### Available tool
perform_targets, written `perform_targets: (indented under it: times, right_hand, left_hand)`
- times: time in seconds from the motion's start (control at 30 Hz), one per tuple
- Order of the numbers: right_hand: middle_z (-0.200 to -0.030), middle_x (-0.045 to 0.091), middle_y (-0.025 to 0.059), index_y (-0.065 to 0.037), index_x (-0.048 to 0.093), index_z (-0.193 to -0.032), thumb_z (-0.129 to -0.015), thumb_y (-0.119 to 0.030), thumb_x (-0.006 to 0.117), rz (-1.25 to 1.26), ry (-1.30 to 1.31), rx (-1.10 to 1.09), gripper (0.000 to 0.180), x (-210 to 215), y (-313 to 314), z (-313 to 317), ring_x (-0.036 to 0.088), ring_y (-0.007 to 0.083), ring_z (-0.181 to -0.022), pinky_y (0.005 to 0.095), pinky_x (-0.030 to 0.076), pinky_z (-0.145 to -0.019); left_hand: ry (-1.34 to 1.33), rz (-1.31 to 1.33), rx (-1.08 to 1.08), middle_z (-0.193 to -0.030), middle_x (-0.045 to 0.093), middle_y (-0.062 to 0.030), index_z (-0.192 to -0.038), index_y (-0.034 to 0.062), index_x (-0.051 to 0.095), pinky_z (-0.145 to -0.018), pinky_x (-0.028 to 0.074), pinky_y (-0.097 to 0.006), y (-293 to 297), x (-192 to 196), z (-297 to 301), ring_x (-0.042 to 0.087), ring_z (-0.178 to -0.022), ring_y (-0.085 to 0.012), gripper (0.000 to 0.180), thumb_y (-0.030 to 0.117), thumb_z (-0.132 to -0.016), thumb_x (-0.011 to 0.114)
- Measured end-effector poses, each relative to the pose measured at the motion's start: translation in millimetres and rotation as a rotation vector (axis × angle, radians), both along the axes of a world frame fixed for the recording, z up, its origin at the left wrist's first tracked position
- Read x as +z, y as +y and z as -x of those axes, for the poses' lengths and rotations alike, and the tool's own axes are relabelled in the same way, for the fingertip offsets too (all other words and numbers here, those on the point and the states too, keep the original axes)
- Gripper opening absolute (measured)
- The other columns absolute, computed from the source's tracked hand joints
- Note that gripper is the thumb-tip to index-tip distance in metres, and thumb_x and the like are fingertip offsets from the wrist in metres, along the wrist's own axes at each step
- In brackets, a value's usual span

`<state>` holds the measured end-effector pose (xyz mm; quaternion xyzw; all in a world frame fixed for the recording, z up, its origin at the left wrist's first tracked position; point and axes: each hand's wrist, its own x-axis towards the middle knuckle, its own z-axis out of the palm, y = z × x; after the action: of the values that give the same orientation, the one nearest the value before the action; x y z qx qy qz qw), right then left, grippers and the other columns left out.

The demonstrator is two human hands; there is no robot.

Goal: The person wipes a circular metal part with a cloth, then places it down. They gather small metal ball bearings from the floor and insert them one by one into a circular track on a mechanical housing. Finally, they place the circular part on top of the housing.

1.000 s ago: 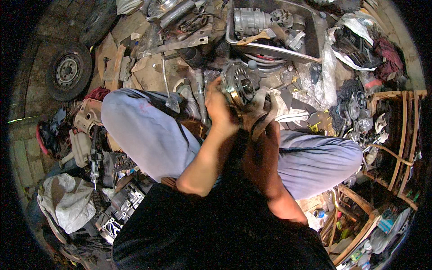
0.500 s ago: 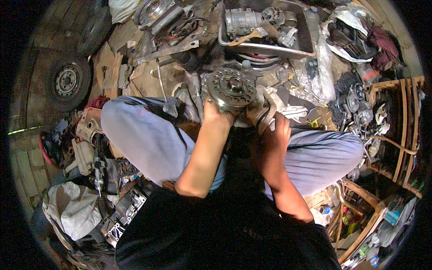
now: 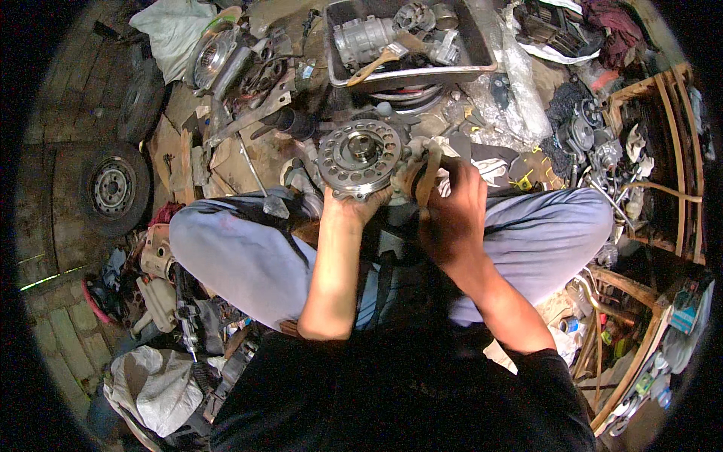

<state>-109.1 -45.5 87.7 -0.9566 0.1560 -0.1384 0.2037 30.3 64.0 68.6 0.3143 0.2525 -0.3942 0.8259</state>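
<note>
A round metal machine part (image 3: 339,172) with a ring of holes and a raised central hub rests in my left hand (image 3: 350,207). The fingers cup it from beneath, its holed face up and tilted slightly toward me. Just right of it is my right hand (image 3: 461,200), closed with fingers bent beside a greyish bundle and a brown strip (image 3: 428,179). Shadow hides what those fingers hold. Between my left knee and the part lies a metal rod with a flat, spade-like end (image 3: 276,206), next to a grey shoe (image 3: 300,179).
Ahead stands a dark tray (image 3: 486,68) holding a metal cylinder and a brush (image 3: 376,62). Loose metal parts (image 3: 591,132) lie at right, near a wooden rack (image 3: 670,151). A wheel (image 3: 113,187) leans at left. A white sack (image 3: 154,388) lies at lower left.
The metal part has shifted left and slightly down in view, showing its holed face more fully. My right hand has risen beside it with its wrist bent. The whole view has shifted too.
</note>
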Motion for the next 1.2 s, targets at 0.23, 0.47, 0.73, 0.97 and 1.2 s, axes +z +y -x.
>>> perform_targets:
  times: [0.23,0.47,0.73,0.97,1.2]
  right_hand:
    - [-0.129,0.051,0.0171,-0.011,0.062,-0.125,-0.066,-0.013,0.070,0.032,-0.046,-0.029,0.059,-0.3,-6.4,-3.7,0.045,0.0377,-0.122,0.0501,0.039,-0.099]
    - [-0.121,0.057,0.0171,-0.008,0.061,-0.124,-0.073,-0.002,0.065,-0.218,-0.278,0.045,0.052,-10.8,-21.9,-8.7,0.056,0.0388,-0.108,0.0467,0.045,-0.094]
    - [-0.106,0.070,0.0175,0.005,0.066,-0.111,-0.093,0.000,0.054,-0.762,-0.622,-0.370,0.023,-5.7,-28.5,-8.9,0.066,0.0258,-0.099,0.0359,0.049,-0.090]
    - [-0.095,0.068,0.0120,0.004,0.066,-0.104,-0.091,-0.002,0.059,-0.570,-0.589,-0.098,0.016,17.9,-29.5,-9.2,0.062,0.0197,-0.085,0.0295,0.047,-0.080]
    - [-0.103,0.069,0.0152,-0.001,0.069,-0.104,-0.082,0.006,0.067,-0.608,-0.626,-0.001,0.023,16.4,-16.6,-14.2,0.069,0.0288,-0.093,0.0359,0.054,-0.083]
  left_hand:
    - [0.022,-0.060,0.009,-0.130,0.062,-0.0118,-0.129,0.0114,0.058,-0.096,0.053,-0.054,-6.9,16.5,1.9,0.060,-0.117,-0.0317,0.047,0.043,-0.101,0.035]
    - [-0.010,0.096,-0.049,-0.131,0.061,-0.0110,-0.130,0.0118,0.056,-0.097,0.052,-0.053,-3.3,-1.2,-1.2,0.057,-0.119,-0.0310,0.045,0.041,-0.100,0.040]
    - [-0.006,0.515,-0.158,-0.132,0.060,-0.0101,-0.132,0.0123,0.054,-0.098,0.050,-0.052,16.1,-55.0,3.9,0.054,-0.122,-0.0302,0.044,0.040,-0.098,0.045]
    - [0.214,0.891,-0.107,-0.133,0.059,-0.0093,-0.134,0.0127,0.052,-0.099,0.049,-0.052,18.4,-55.1,1.8,0.051,-0.124,-0.0295,0.045,0.038,-0.097,0.049]
    - [-0.409,-0.123,-0.336,-0.124,0.064,-0.0084,-0.126,0.0105,0.057,-0.088,0.055,-0.047,21.6,-59.7,8.5,0.061,-0.109,-0.0248,0.037,0.034,-0.100,0.044]
